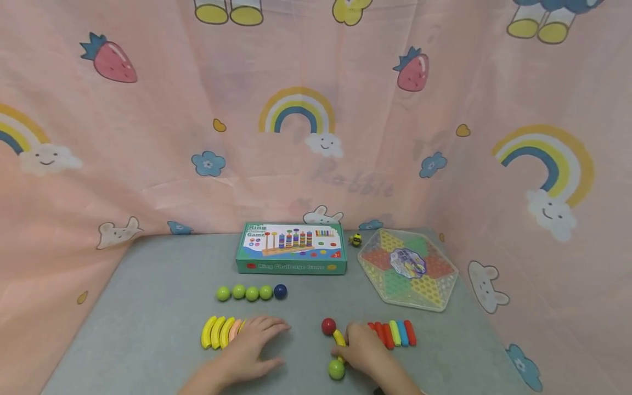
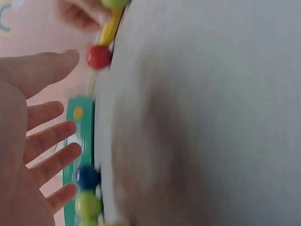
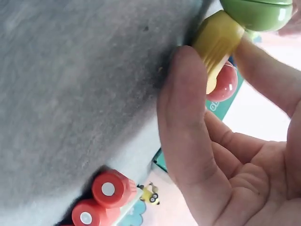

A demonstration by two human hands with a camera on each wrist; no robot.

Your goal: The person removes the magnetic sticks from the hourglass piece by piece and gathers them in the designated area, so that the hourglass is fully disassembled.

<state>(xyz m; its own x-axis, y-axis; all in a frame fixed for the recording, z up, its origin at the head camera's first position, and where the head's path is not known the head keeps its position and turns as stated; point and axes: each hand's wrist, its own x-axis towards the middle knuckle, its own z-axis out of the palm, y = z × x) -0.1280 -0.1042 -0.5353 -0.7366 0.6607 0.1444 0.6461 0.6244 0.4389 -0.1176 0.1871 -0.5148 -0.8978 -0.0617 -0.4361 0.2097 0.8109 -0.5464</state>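
Observation:
My right hand (image 1: 366,351) pinches a yellow curved stick (image 1: 338,337) between thumb and finger, low over the grey table. A red ball (image 1: 328,327) touches the stick's far end and a green ball (image 1: 337,370) its near end. In the right wrist view the yellow stick (image 3: 217,42) lies between the fingertips, against the green ball (image 3: 258,13). My left hand (image 1: 250,350) has its fingers spread and holds nothing. It partly hides a row of yellow curved sticks (image 1: 216,332), with an orange one (image 1: 235,330) among them.
Several green balls (image 1: 252,293) and one dark blue ball (image 1: 280,291) line up behind the left hand. Red, blue and yellow-green straight sticks (image 1: 403,333) lie right. At the back are a Ring Challenge Game box (image 1: 291,267), a small bee figure (image 1: 355,240) and a hexagonal board (image 1: 380,291).

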